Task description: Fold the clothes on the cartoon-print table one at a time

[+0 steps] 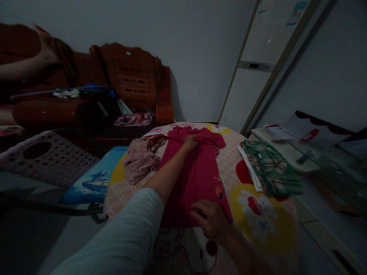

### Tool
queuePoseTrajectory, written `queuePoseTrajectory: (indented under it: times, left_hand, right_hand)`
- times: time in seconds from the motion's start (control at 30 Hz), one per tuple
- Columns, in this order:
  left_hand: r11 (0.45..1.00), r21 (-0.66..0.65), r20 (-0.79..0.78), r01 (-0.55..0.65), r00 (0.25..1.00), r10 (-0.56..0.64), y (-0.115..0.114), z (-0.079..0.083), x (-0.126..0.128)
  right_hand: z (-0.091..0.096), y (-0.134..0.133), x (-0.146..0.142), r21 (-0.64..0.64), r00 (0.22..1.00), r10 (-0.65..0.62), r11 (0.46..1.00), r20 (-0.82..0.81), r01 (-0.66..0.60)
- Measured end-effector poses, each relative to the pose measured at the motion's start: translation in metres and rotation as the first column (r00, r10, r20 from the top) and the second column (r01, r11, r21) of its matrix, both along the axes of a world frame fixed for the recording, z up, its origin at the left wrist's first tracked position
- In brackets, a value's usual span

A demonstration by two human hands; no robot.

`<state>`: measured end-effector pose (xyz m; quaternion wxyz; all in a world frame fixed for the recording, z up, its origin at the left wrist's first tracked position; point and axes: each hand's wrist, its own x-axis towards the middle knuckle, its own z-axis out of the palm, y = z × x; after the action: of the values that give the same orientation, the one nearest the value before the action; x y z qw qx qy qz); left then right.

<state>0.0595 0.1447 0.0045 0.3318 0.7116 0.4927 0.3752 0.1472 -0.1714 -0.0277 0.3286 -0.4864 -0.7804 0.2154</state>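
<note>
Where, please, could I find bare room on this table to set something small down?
The tablecloth shows bare between the magenta garment and the white item beside the green plaid cloth, and nearer, between that plaid cloth and the right hand. Left of centre is crowded: the crumpled pinkish cloth lies close beside the magenta garment, and the left forearm reaches across.

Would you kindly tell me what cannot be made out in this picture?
Head view: part of the dark pink cloth garment, hidden by the left hand.
Head view: part of its near hem, hidden by the right hand.
Head view: print on the blue-and-white rectangular label, too small.
</note>
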Motion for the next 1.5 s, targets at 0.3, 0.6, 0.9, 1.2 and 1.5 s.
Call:
queuePoseTrajectory:
  times: [0.3, 0.6, 0.9, 1.2, 1.5]
  left_hand:
    - [0.983, 0.14, 0.434, -0.123, 0.9, 0.05, -0.035, 0.07, -0.09]
    - [0.994, 0.079, 0.238, 0.07, 0.967, -0.087, -0.086, 0.046, -0.109]
    - [0.949, 0.081, -0.413, 0.305, 0.877, -0.247, -0.094, -0.019, -0.087]
    - [0.972, 0.06, -0.152, 0.229, 0.964, -0.217, -0.093, 0.018, -0.131]
    - [0.974, 0.031, -0.41, 0.223, 0.892, -0.191, -0.105, 0.018, -0.112]
  right_hand:
    - [0.013, 0.004, 0.024, 0.169, 0.965, -0.2, 0.959, -0.172, 0.229]
    - [0.008, 0.009, 0.047, 0.056, 0.931, -0.294, 0.948, -0.217, 0.313]
    - [0.007, -0.006, 0.016, 0.0, 0.961, 0.086, 0.996, 0.263, -0.089]
    - [0.004, -0.003, 0.021, 0.094, 1.0, -0.008, 0.996, 0.017, 0.007]
    - [-0.004, -0.012, -0.011, 0.185, 0.876, 0.129, 0.953, 0.466, -0.238]
